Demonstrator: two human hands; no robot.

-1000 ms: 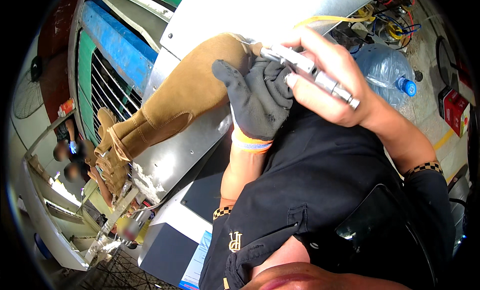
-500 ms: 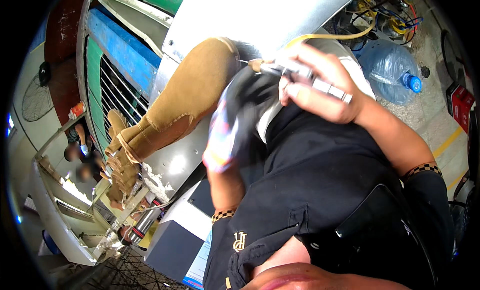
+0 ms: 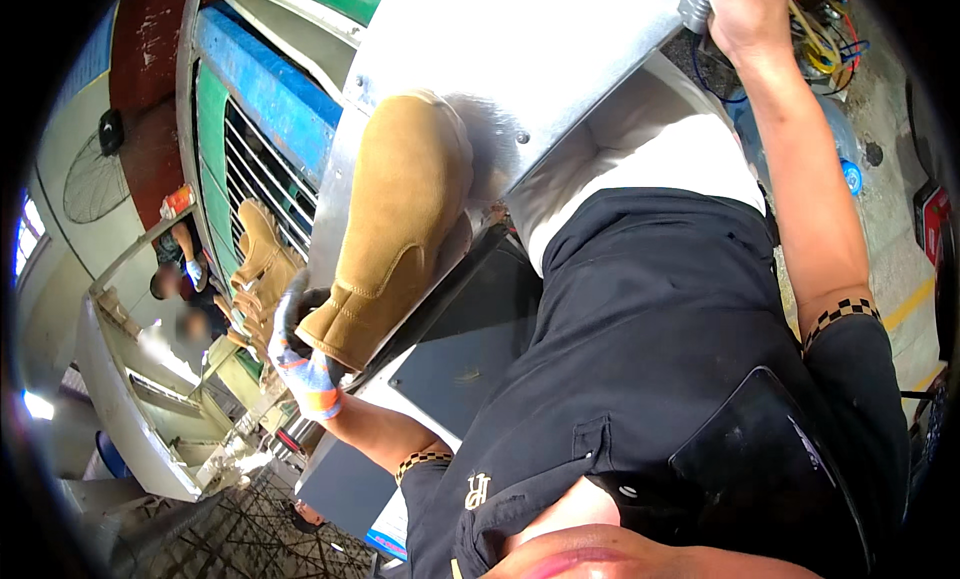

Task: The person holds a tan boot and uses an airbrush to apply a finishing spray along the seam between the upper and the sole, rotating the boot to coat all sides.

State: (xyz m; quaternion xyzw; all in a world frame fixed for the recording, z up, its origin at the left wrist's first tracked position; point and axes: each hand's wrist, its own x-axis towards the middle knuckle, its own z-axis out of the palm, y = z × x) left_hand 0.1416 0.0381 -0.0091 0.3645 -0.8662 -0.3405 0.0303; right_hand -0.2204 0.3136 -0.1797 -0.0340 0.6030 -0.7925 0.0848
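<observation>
Tan suede boot was seen resting sole-up against the sheet-metal panel. Its ankle opening was gripped by the gloved left hand, fingers clamped. The bare right hand was closed around a metal tool at the panel's top edge.

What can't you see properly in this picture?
- Head view: the right hand is cut off by the top edge, so the grey tool it grips is mostly out of sight.
- The left hand, in a glove, is partly hidden behind the tan boot.
- The second boot is partly covered by the first.
- The people at left are blurred.
</observation>
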